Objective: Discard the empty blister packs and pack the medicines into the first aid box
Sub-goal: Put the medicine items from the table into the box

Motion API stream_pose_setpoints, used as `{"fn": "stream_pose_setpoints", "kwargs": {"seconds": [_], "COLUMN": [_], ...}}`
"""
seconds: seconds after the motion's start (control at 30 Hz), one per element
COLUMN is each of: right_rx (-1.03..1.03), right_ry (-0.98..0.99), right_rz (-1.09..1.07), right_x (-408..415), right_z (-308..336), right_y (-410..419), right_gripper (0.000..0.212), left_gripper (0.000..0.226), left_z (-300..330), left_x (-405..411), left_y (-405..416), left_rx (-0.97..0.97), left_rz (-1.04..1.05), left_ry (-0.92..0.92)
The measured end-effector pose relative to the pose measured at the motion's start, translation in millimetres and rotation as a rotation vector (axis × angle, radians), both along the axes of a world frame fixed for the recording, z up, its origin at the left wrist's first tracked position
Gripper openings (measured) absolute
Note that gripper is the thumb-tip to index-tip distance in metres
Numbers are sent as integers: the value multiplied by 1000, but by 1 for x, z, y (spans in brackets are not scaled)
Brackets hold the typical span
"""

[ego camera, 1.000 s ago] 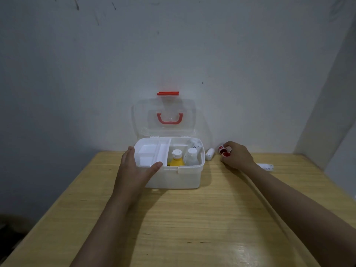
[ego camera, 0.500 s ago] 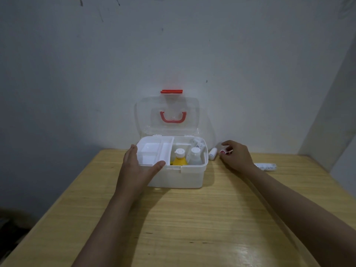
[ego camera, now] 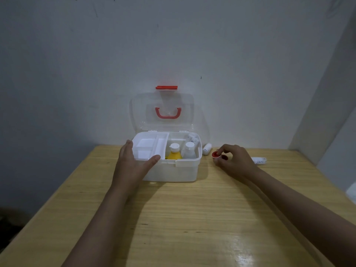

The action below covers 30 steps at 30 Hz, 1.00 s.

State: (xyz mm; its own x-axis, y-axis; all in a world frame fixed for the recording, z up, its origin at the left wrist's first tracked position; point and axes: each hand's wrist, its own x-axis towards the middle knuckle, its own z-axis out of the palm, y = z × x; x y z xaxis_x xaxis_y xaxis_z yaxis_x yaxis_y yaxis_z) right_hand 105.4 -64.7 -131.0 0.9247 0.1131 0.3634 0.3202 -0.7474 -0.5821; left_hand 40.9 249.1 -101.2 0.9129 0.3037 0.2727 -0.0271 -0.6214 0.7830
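Note:
A white first aid box [ego camera: 173, 171] stands open near the table's far edge, its clear lid [ego camera: 161, 112] with a red handle leaning on the wall. Inside are a white tray [ego camera: 148, 147] on the left, a yellow bottle [ego camera: 174, 152] and a white bottle [ego camera: 189, 151]. My left hand [ego camera: 133, 162] grips the box's front left corner, thumb on the rim. My right hand [ego camera: 234, 160] pinches two small red-capped items [ego camera: 216, 155] to the right of the box. A white roll [ego camera: 207, 149] lies beside the box, another [ego camera: 260, 160] behind my right wrist.
The wooden table [ego camera: 183, 218] runs up to a white wall at the back and a side wall on the right. The table's left edge drops off to a dark floor.
My right hand has drawn back slightly toward me and lifted the red-capped items into plain sight. My left hand keeps its hold on the box.

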Motion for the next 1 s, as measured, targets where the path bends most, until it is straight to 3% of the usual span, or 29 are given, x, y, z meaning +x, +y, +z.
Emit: {"fn": "stream_pose_setpoints", "kwargs": {"seconds": [0.3,0.5,0.8,1.0], "right_rx": [-132,-149,-370,-247], "right_ry": [58,-63,-112,117], "right_rz": [68,35,-54,22], "right_x": [-5,-12,-15,-13], "right_z": [-5,-5,-8,3], "right_y": [3,0,6,11], "right_gripper": [15,22,26,20], "left_gripper": [101,102,102,100], "left_z": [-1,-3,-5,-2], "left_x": [1,3,5,3], "left_y": [0,2,5,1], "left_rx": [15,18,23,17], "left_rz": [4,-2,-6,-1], "left_ry": [4,5,8,-13]}}
